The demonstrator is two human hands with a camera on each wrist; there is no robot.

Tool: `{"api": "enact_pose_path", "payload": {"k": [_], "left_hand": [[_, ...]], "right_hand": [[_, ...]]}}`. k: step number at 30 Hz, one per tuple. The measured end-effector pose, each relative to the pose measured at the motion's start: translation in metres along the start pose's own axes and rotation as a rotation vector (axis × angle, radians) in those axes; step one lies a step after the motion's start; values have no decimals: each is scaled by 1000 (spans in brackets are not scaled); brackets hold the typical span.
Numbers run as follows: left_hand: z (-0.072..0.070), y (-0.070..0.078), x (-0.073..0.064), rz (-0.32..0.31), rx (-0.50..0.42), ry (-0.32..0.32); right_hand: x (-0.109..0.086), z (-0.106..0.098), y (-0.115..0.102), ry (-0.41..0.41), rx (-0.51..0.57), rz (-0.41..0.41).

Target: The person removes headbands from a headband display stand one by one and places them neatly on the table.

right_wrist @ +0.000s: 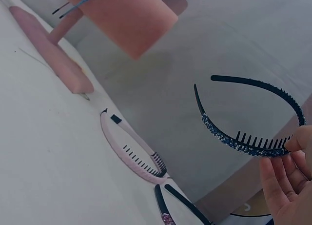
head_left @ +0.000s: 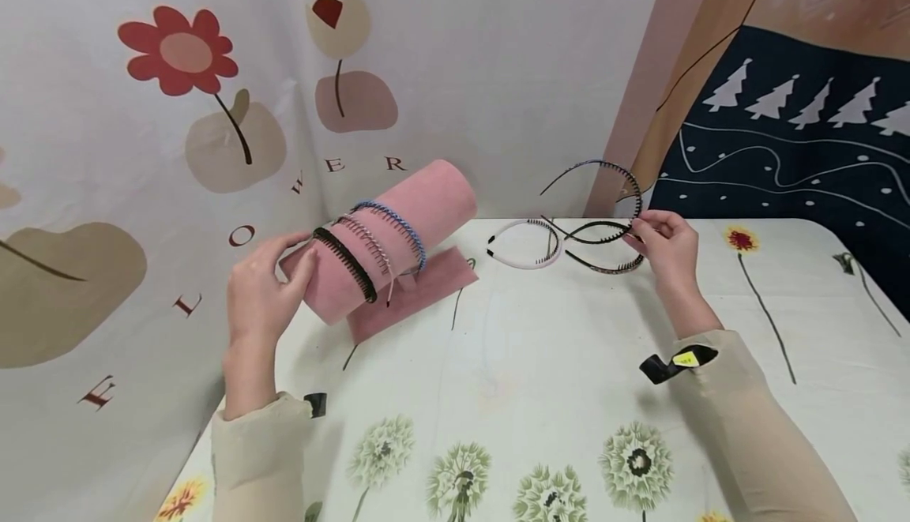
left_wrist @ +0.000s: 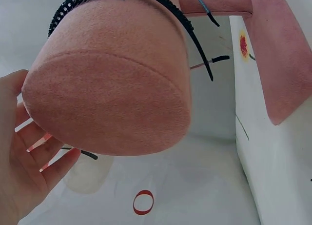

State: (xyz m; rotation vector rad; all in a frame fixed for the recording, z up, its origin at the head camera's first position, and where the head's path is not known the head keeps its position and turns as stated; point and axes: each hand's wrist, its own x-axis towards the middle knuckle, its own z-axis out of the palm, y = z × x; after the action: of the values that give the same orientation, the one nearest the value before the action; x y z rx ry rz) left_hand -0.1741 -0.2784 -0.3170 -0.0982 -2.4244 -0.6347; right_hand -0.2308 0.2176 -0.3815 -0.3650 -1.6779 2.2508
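A pink velvety headband stand [head_left: 444, 190] has a thick roll on a flat base [head_left: 426, 293]. My left hand [head_left: 259, 293] grips the near left end of the roll; in the left wrist view that hand [left_wrist: 34, 156] lies along the end's edge. Round the roll sit a black headband [head_left: 346, 263], a pale pink headband [head_left: 370, 242] and a blue headband [head_left: 398, 226], all toothed. My right hand [head_left: 667, 253] pinches a black headband with blue glitter [right_wrist: 234, 143], raised above the table. The right wrist view shows thumb and fingers of that hand [right_wrist: 290, 186] at its curve.
On the table [head_left: 512, 364], right of the stand, lie a pale pink headband [head_left: 508, 264] and a dark headband with pinkish glitter [right_wrist: 168, 218], close together. A flower-printed curtain [head_left: 462, 56] hangs behind the table, with a dark tree-patterned cloth [head_left: 782, 167] at right.
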Motion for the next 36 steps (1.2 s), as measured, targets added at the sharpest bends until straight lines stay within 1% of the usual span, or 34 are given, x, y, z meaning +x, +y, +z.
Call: {"api": "enact_pose_path", "payload": {"k": [8,15,22,27,30,36], "left_hand": [[5,-3,-2,-7,-15,17],[8,-4,-3,-13,-37,29],[10,-6,-4,-27,-56,45],[12,-6,-5,-37,-72,75],[14,-7,-6,-46,-96,93],[17,-8,-7,-73,-137,115]], "right_hand": [[2,-6,-2,22,7,6],[3,-12,-3,45,-28,24],[6,-18,-5,54,9,32],[6,-23,-7,67,-1,23],[7,-26,-9,75,-5,21],[8,-31,-11,91,21,25]]}}
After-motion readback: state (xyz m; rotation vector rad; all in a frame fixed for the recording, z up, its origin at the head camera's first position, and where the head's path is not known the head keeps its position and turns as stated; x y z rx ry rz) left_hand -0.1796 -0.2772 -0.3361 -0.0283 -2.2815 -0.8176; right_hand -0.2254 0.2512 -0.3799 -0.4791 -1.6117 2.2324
